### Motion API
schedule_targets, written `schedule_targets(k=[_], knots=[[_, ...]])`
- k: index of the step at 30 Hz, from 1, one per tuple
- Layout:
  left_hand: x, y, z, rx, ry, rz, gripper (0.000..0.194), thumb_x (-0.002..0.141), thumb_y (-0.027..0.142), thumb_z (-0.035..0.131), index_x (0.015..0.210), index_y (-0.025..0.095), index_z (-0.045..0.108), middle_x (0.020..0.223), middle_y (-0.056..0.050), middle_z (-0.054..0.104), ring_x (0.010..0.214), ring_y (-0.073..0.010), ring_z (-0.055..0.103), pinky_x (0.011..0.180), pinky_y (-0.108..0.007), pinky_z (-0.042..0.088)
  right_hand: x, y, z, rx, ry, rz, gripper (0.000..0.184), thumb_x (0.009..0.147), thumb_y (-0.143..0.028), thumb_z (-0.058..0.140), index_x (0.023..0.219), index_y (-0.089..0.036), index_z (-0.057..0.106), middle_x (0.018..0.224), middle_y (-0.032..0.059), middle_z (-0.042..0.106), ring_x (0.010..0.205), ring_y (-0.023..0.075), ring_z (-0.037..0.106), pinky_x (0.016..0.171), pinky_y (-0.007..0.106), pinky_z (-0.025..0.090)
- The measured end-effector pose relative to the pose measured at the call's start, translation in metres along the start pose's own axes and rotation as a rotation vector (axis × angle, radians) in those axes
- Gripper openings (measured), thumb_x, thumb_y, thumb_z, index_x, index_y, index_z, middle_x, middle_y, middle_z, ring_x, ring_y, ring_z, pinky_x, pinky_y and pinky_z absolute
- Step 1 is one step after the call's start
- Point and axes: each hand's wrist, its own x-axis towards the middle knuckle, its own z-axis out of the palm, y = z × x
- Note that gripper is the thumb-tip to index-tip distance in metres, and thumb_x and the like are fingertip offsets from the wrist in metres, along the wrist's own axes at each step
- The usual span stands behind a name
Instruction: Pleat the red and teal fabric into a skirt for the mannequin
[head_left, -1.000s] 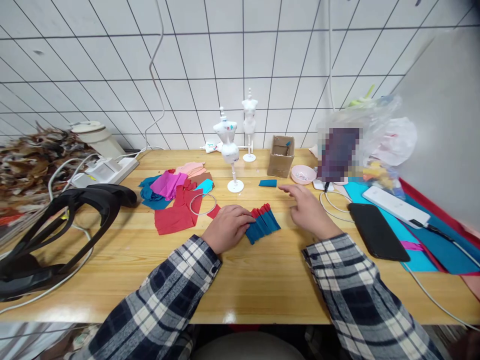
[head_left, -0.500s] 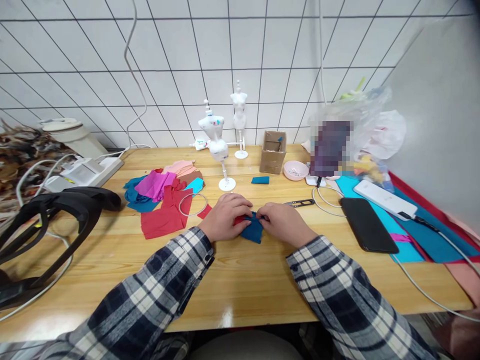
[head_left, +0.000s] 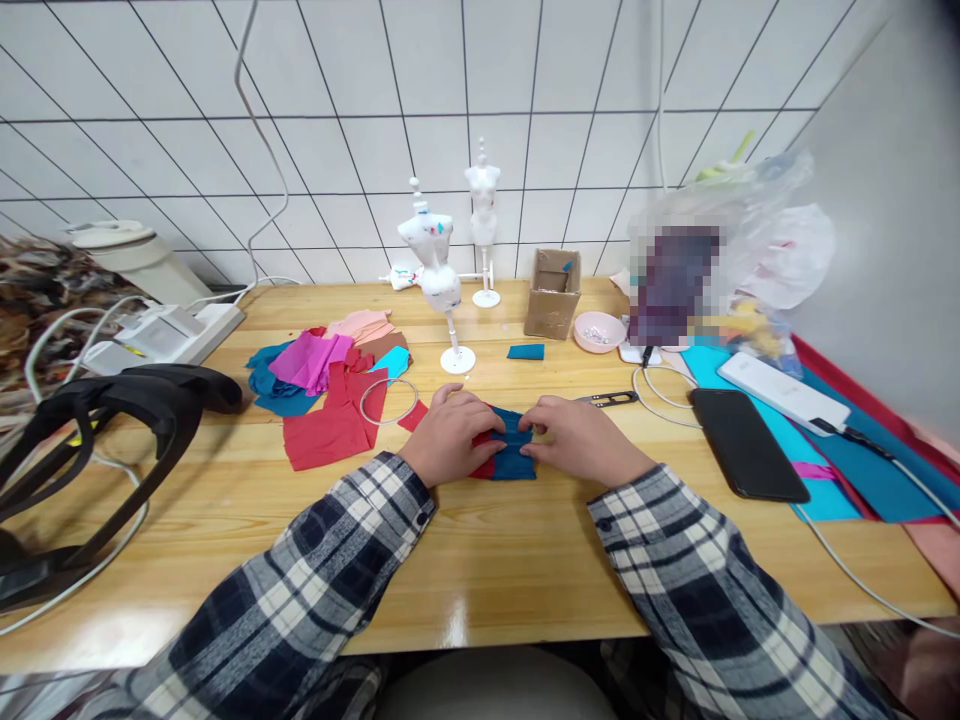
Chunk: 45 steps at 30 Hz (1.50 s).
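A small pleated piece of blue and red fabric lies on the wooden table between my two hands, its red part on the left and blue on the right. My left hand has its fingers closed on the red side, partly covering it. At the blue edge, my right hand pinches the cloth between thumb and fingers. Just beyond the right hand are dark thread snips, half hidden by it. A thin metal ring and a red scrap lie left of my left hand.
Two white mini dress forms stand at the back. Right of them are a blue strip, a cardboard box and a pink bowl. Coloured scraps and a black headset lie left; a black phone lies right.
My right hand has come in from the right and taken hold of the fabric's blue edge. The fabric has turned, with red now left and blue right. The snips have come into sight.
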Motion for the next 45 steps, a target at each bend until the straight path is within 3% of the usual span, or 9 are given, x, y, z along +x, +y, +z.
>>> schedule_targets(k=[5,15,21,25,29,32,36,40,45], knots=[[0.0,0.0,0.002,0.007,-0.004,-0.008,0.023,0.081,0.045,0.068,0.094,0.027,0.071,0.087,-0.003,0.07,0.089,-0.0218,0.06,0.103,-0.046,0.026,0.001,-0.003,0.001,-0.051,-0.015,0.001,0.01,0.081,-0.026,0.067,0.089,-0.028,0.072,0.085,0.0022,0.069,0.075,0.0188,0.062,0.062,0.028,0.036],[0.002,0.009,-0.001,0.128,-0.046,-0.059,0.016,0.084,0.037,0.063,0.086,0.023,0.072,0.083,-0.004,0.068,0.085,-0.0219,0.056,0.084,-0.042,0.032,0.003,0.001,0.004,-0.054,0.009,0.038,0.012,0.083,-0.021,0.06,0.085,-0.025,0.071,0.084,0.0019,0.069,0.077,0.0177,0.062,0.063,0.028,0.036],[0.002,0.01,-0.003,0.177,-0.067,-0.087,0.015,0.086,0.032,0.06,0.082,0.022,0.07,0.082,-0.003,0.068,0.086,-0.0214,0.056,0.084,-0.042,0.032,0.004,0.002,0.005,-0.03,0.0,0.043,0.01,0.083,-0.024,0.062,0.087,-0.025,0.07,0.086,0.0002,0.07,0.078,0.0159,0.061,0.065,0.026,0.036],[0.001,0.009,-0.001,0.179,-0.043,-0.095,0.014,0.086,0.032,0.06,0.082,0.023,0.071,0.081,-0.003,0.069,0.085,-0.0213,0.057,0.085,-0.042,0.033,0.003,0.003,0.001,0.039,0.066,0.058,0.009,0.082,-0.026,0.064,0.088,-0.026,0.07,0.081,-0.0013,0.069,0.076,0.0151,0.06,0.064,0.026,0.036],[0.001,0.008,-0.001,0.106,0.022,-0.124,0.019,0.086,0.039,0.062,0.088,0.023,0.072,0.083,-0.004,0.07,0.086,-0.0214,0.059,0.084,-0.04,0.037,0.003,0.009,-0.003,0.126,0.219,0.126,0.012,0.087,-0.028,0.059,0.089,-0.024,0.07,0.079,-0.0011,0.069,0.073,0.0142,0.06,0.064,0.026,0.037],[-0.003,-0.005,-0.019,-0.002,0.098,-0.167,0.025,0.087,0.043,0.06,0.092,0.023,0.073,0.085,-0.003,0.071,0.086,-0.0199,0.062,0.082,-0.036,0.041,0.003,0.015,-0.005,0.147,0.318,0.165,0.014,0.087,-0.027,0.057,0.089,-0.023,0.07,0.079,0.0,0.069,0.073,0.0147,0.06,0.065,0.026,0.039],[-0.029,-0.05,-0.063,0.083,0.194,-0.3,0.026,0.085,0.043,0.057,0.087,0.022,0.073,0.089,-0.004,0.073,0.091,-0.0221,0.062,0.088,-0.036,0.044,0.003,0.019,-0.005,0.151,0.352,0.191,0.014,0.087,-0.026,0.056,0.089,-0.023,0.07,0.078,-0.0002,0.069,0.072,0.015,0.06,0.065,0.026,0.039],[-0.062,-0.091,-0.086,0.174,-0.006,-0.451,0.029,0.078,0.05,0.061,0.086,0.025,0.073,0.096,-0.003,0.072,0.097,-0.0237,0.061,0.092,-0.036,0.044,0.003,0.016,-0.002,0.154,0.347,0.158,0.015,0.089,-0.027,0.055,0.088,-0.023,0.07,0.079,0.0,0.069,0.073,0.0152,0.06,0.065,0.027,0.04],[-0.068,-0.091,-0.076,0.256,-0.146,-0.519,0.025,0.078,0.047,0.061,0.09,0.028,0.072,0.106,-0.003,0.071,0.102,-0.0268,0.06,0.088,-0.038,0.042,0.004,0.011,0.001,0.185,0.314,0.132,0.016,0.088,-0.025,0.054,0.089,-0.023,0.07,0.082,0.0006,0.07,0.074,0.0151,0.061,0.067,0.027,0.041]])
